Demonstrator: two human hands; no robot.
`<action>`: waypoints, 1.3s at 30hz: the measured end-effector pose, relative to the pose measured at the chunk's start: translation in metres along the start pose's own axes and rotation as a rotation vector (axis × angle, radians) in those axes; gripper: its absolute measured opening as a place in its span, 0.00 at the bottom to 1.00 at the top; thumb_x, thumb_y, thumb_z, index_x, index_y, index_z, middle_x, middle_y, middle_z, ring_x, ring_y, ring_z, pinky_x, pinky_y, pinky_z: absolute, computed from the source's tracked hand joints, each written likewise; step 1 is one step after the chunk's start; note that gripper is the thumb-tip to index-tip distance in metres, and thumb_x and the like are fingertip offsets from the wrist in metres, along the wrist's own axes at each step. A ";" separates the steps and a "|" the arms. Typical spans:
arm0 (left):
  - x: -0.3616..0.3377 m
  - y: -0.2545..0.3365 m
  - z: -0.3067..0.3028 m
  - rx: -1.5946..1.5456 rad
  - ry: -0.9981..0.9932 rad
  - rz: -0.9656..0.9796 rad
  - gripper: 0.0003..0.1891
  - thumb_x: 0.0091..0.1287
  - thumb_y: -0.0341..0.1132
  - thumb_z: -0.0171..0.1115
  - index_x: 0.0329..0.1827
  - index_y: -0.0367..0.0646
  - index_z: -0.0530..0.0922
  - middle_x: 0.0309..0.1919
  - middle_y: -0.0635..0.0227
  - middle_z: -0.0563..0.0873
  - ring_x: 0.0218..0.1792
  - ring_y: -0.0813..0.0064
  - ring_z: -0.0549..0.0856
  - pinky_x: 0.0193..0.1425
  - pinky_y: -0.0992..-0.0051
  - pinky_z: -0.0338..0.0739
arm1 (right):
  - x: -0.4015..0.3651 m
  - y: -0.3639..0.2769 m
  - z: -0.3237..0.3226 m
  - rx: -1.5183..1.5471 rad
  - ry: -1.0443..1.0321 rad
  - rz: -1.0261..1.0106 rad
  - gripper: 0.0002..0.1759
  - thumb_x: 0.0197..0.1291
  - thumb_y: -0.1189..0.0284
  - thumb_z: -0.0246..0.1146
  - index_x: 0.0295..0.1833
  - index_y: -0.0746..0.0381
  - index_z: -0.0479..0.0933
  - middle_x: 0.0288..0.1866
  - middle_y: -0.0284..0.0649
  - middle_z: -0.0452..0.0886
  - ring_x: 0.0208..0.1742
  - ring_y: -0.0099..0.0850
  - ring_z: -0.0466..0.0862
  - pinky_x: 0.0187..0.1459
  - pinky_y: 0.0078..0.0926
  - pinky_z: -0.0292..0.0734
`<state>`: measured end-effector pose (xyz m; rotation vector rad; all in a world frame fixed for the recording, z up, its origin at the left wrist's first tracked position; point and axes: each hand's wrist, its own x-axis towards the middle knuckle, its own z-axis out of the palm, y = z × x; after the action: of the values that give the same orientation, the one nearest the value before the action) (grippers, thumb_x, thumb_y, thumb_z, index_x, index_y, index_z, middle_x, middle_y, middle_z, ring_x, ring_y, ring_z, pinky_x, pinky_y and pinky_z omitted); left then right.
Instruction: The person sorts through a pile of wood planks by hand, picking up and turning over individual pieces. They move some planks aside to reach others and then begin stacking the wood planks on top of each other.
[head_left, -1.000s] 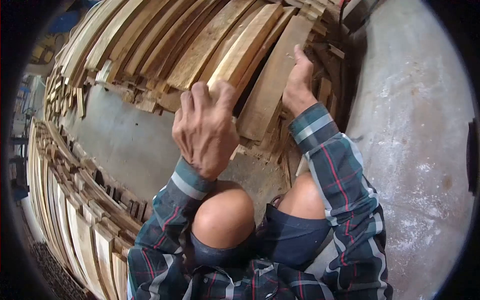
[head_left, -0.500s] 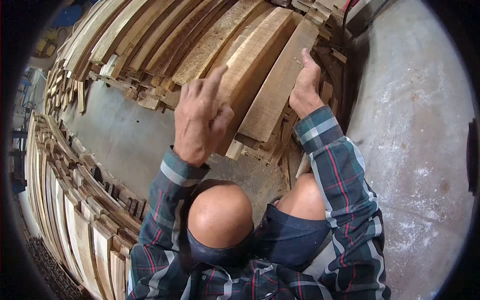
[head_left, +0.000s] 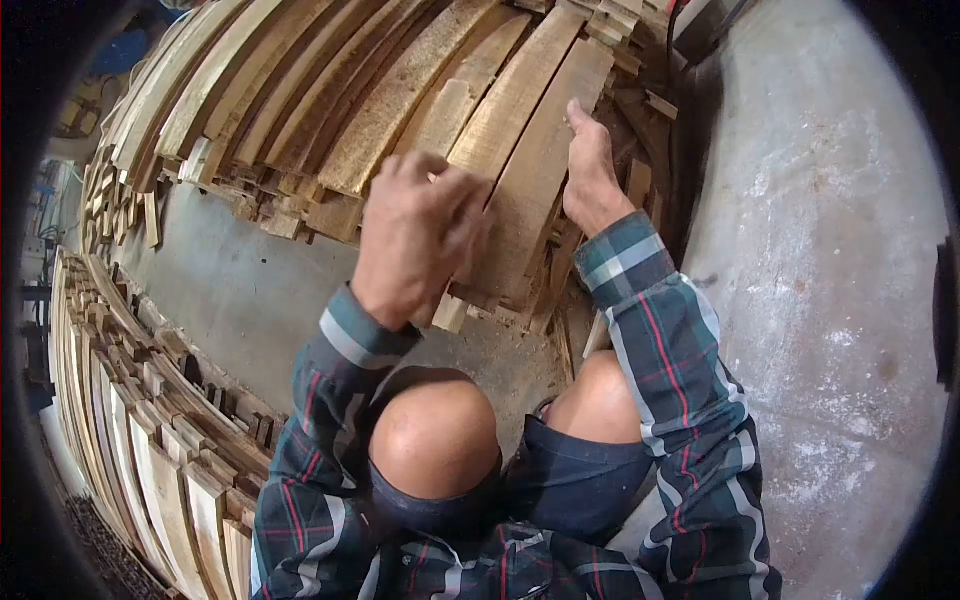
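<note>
Plank (head_left: 530, 150) under both hands, atop the stack (head_left: 300, 100)
Its long axis runs away from the person, far end angled rightward; right hand (head_left: 592, 185) clasps its edge, left hand (head_left: 420, 235) curls over the near end, grip unclear.

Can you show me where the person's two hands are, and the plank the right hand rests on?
left hand (head_left: 420, 238): head view, back of the hand.
right hand (head_left: 592, 182): head view, back of the hand.
plank (head_left: 535, 175): head view, bare face between the two hands.
</note>
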<state>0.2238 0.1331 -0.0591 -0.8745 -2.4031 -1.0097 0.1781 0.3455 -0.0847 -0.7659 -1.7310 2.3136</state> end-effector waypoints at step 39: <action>0.144 -0.024 0.107 0.249 -0.413 -0.069 0.47 0.60 0.79 0.55 0.81 0.69 0.63 0.83 0.50 0.53 0.81 0.44 0.56 0.82 0.51 0.54 | -0.069 0.196 -0.236 -1.181 0.702 0.274 0.49 0.44 0.60 0.81 0.69 0.68 0.67 0.55 0.53 0.81 0.58 0.56 0.81 0.55 0.49 0.82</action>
<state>0.0912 0.2558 -0.0615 -0.9897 -2.8403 -0.5727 0.3860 0.4555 -0.2935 -1.7456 -2.5126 0.6352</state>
